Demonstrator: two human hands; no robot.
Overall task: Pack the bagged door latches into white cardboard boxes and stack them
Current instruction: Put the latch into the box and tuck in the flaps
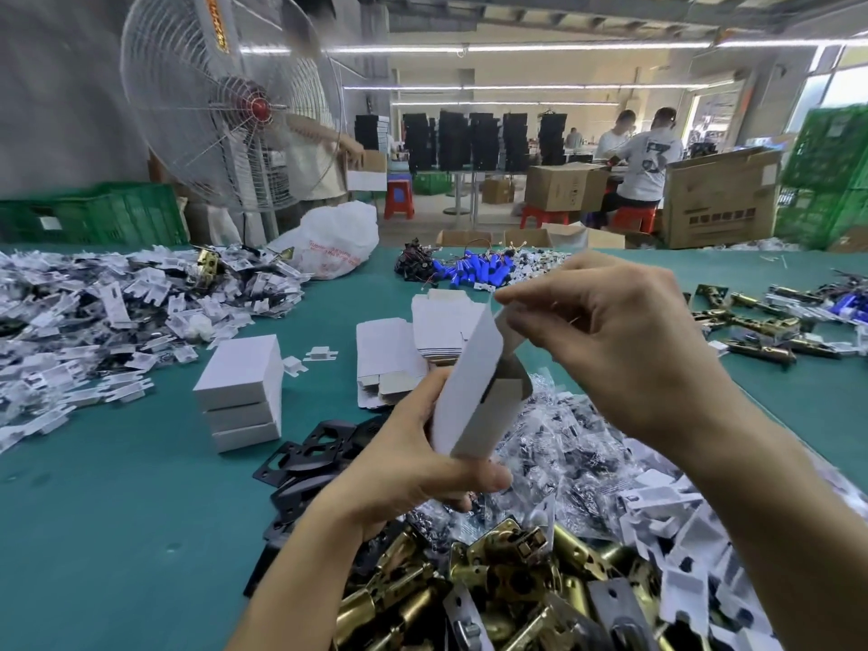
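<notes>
Nearest the camera, a heap of brass door latches [493, 580] lies at the bench's front edge. Black metal plates [310, 458] are fanned out just to its left, and clear bags of small hardware [577, 444] and white card inserts [667, 519] are piled behind it and to its right. Above this heap the left hand [413, 467] grips the lower end of a white cardboard box [474, 392], with the thumb along its near edge and the fingers curled round behind. The box is held off the bench, tilted with its top leaning right, and a grey inner flap shows on its right side. The right hand [624, 340] comes in from above with its fingers curled, pinching the box's upper flap at the fingertips. Farther back, a stack of three closed white boxes [242, 392] stands on the teal bench [117, 509] to the left. A bundle of flat, unfolded boxes [404, 350] lies just behind the held box. A wide drift of white printed card pieces [94, 312] covers the left side, and more brass latches [751, 326] lie scattered at the right. Toward the far edge are a white plastic bag [333, 242] and a cluster of blue cylinders [474, 272] with wires. Beyond the bench stand a large caged fan [225, 101], green crates [94, 213] and brown cartons [718, 204], and people sit at work [643, 162].
</notes>
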